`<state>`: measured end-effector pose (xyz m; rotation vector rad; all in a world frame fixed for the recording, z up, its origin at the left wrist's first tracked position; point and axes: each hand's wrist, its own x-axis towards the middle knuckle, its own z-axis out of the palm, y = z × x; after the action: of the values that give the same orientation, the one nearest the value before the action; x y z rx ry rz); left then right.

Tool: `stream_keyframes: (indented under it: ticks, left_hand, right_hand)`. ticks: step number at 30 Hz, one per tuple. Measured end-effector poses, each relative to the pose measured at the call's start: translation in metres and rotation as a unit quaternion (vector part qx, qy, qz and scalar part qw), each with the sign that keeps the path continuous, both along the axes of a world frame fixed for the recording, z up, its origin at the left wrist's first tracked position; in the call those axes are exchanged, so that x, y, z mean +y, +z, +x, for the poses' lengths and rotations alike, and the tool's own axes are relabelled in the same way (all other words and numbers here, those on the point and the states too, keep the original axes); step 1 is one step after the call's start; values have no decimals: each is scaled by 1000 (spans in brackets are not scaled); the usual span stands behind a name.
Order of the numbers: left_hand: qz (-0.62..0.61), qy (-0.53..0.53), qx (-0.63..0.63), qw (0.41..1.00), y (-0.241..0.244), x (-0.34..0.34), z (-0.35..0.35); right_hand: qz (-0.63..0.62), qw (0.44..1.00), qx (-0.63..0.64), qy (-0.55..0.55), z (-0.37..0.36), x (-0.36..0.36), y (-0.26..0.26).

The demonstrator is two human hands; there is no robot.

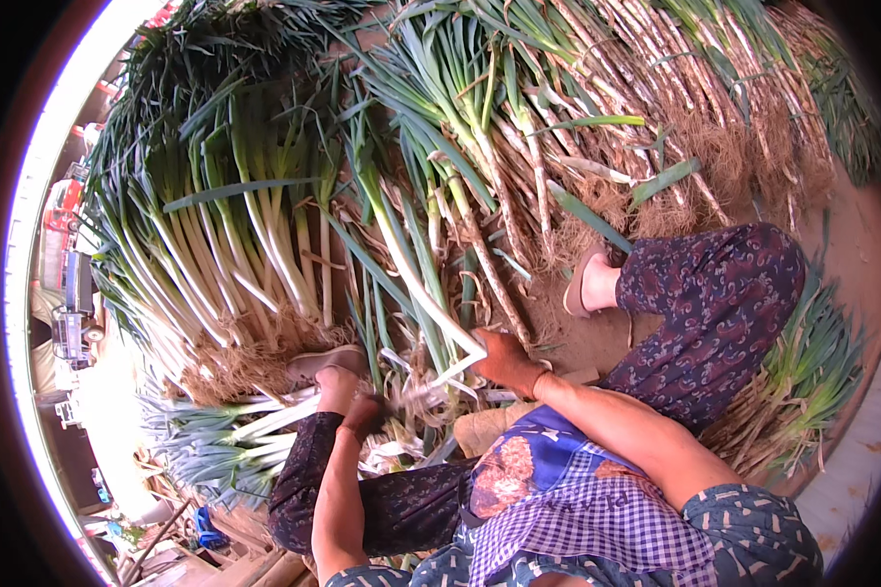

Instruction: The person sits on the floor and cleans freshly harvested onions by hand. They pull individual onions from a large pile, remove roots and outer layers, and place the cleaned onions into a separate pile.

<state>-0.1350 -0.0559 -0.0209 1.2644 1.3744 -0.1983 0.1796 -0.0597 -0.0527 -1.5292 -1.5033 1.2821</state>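
Note:
My right hand (pixel 505 361), in an orange-brown glove, grips the white lower end of a long green onion (pixel 404 264). The stalk slants up and left, its green leaves towards the top. From the gripped end a pale strip (pixel 451 370) runs down and left towards my left hand (pixel 365 415). That hand wears a dark brownish glove and is blurred beside my left ankle; its fingers and any hold on the strip are unclear. Loose leaves and peeled skins (pixel 418 389) lie between the hands. A soil-covered onion stalk (pixel 495 282) lies just above my right hand.
Clean white onions with roots (pixel 213 293) are piled at the left, soil-covered ones (pixel 646 95) at the upper right. More bundles lie at the lower left (pixel 220 447) and beside my right leg (pixel 800 367). My shoes (pixel 330 361) rest on the ground. Vehicles (pixel 73 308) stand far left.

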Motion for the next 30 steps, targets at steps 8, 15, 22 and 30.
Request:
stream_keyframes:
  ticks: [8, 15, 22, 30]
  left_hand:
    - [139, 366, -262, 882, -5, 37, 138]
    - [-164, 562, -551, 594, 60, 19, 130]
    - [92, 472, -472, 739, 178, -63, 104]
    - [69, 452, -580, 674, 184, -93, 121]
  right_hand:
    - [-101, 982, 32, 157, 8, 6, 32]
    - [80, 991, -42, 96, 26, 49, 68]
    - [-279, 820, 499, 35, -71, 125, 140]
    - [12, 934, 356, -32, -109, 148, 243]
